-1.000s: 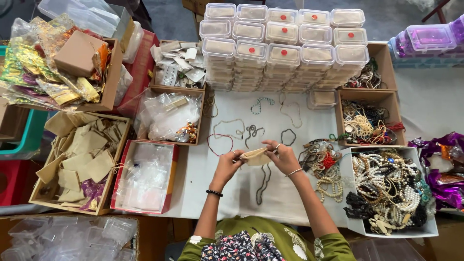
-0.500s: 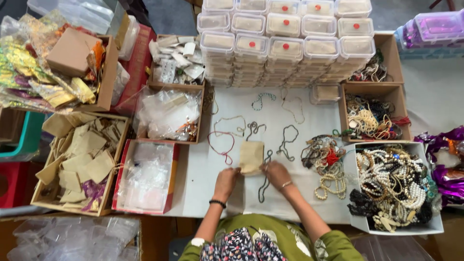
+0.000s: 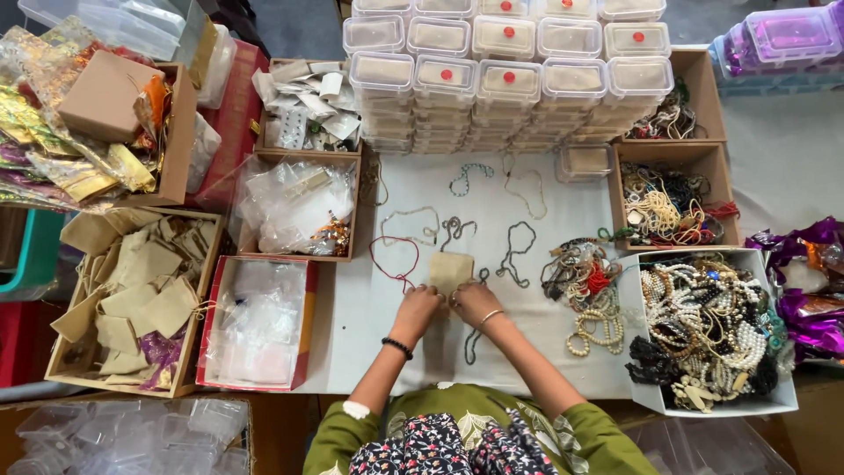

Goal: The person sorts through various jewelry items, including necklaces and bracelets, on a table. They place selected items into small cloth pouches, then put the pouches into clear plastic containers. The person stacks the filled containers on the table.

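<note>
Beige cloth pouch (image 3: 450, 269) lies flat on the white table (image 3: 352, 325), centre of the work area; everything below is placed relative to it. Left hand (image 3: 417, 304) sits at the pouch's near left corner, right hand (image 3: 476, 303) at its near right corner, both with fingers curled down onto the bottom edge, touching it; whether they actually pinch the cloth I cannot tell. Black bracelet on the left wrist, silver bangle on the right.

Just left of the pouch: red cord necklace (image 3: 393, 259), looped, nearly touching the left hand. Just beyond the pouch: grey chain (image 3: 457, 230). Right of it: dark bead necklace (image 3: 519, 251). A dark strand (image 3: 471, 339) runs from under the right hand toward the person.

Further right of the pouch: loose pile of bead bracelets (image 3: 585, 290), then a white box of mixed beaded jewellery (image 3: 708, 330). Far beyond the pouch: stacked clear lidded plastic containers (image 3: 501, 79), some with red dots. Left of the pouch: red-rimmed box of clear plastic bags (image 3: 258, 321), and beyond that a cardboard tray of matching beige pouches (image 3: 141, 295). Beyond and left of the pouch: cardboard box of crumpled clear packets (image 3: 299, 207).
</note>
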